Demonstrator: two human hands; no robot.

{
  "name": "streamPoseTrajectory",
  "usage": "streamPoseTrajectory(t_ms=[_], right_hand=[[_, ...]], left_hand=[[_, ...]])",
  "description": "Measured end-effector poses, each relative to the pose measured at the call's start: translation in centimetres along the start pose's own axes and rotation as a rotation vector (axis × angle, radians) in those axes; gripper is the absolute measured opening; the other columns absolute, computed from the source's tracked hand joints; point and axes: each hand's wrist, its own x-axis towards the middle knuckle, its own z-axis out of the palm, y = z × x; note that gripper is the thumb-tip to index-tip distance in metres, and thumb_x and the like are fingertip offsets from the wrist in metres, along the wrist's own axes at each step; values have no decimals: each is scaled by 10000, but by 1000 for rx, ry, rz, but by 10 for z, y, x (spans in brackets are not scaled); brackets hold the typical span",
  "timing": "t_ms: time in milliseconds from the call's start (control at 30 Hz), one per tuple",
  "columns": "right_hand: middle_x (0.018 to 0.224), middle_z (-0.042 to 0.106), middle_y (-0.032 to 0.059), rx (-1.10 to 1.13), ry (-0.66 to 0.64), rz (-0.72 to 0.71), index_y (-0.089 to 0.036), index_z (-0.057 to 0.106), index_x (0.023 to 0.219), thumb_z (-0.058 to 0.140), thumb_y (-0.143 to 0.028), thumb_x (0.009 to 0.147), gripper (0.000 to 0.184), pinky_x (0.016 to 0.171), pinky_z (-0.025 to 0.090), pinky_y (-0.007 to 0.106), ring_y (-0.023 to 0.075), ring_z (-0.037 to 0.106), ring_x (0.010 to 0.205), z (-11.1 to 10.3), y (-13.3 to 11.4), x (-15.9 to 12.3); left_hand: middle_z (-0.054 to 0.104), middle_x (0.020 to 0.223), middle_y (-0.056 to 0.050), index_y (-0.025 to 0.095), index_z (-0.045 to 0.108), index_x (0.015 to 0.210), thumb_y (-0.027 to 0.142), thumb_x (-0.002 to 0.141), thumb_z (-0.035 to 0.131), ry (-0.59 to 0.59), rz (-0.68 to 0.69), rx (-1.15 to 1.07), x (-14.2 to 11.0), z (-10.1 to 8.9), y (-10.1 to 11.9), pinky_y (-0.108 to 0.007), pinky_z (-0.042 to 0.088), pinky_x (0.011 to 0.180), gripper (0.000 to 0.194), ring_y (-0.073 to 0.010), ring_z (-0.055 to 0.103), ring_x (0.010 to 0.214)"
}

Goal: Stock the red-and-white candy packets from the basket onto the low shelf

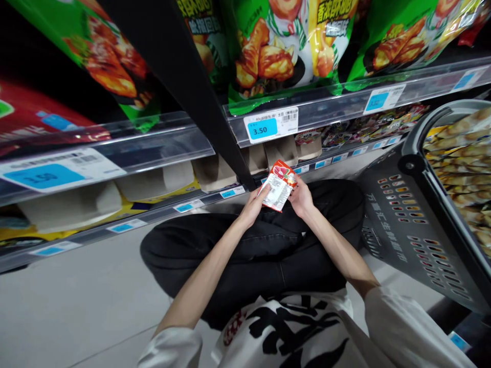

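Observation:
A small red and white snack packet (276, 190) is held between both hands above my crossed legs, its printed back panel facing up. My left hand (253, 205) grips its left edge, with the thumb lying over the front and the other fingers hidden beneath. On the packet's right edge, my right hand (301, 197) is closed, its fingertips at the upper corner. Just beyond the packet stands a row of beige open-front boxes (256, 158) on the bottom shelf.
A grey shopping basket (399, 214) filled with packaged goods stands close on my right. Green chip bags (268, 56) fill the shelf above, behind a clear price-tag rail (326, 112). A black upright post (184, 76) divides the shelving. Pale floor tiles (95, 296) lie to my left.

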Motion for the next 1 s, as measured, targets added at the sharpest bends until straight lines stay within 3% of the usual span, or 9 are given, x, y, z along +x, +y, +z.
streamPoseTrajectory(t_ms=[267, 1000], right_hand=[[756, 755, -13, -6, -7, -2, -188, 667, 882, 533, -323, 986, 217, 618, 496, 240, 145, 665, 657, 0, 0, 0], [724, 740, -35, -2, -1, 7, -206, 652, 905, 518, -310, 992, 191, 599, 494, 240, 143, 656, 640, 3, -3, -6]], left_hand=[[780, 1151, -113, 168, 729, 1231, 676, 775, 758, -17, 28, -13, -1, 1, 1, -378, 537, 978, 684, -321, 710, 1117], [779, 1161, -115, 171, 723, 1253, 673, 781, 755, -21, 22, -19, -1, 1, 2, -384, 531, 996, 690, -321, 709, 1130]])
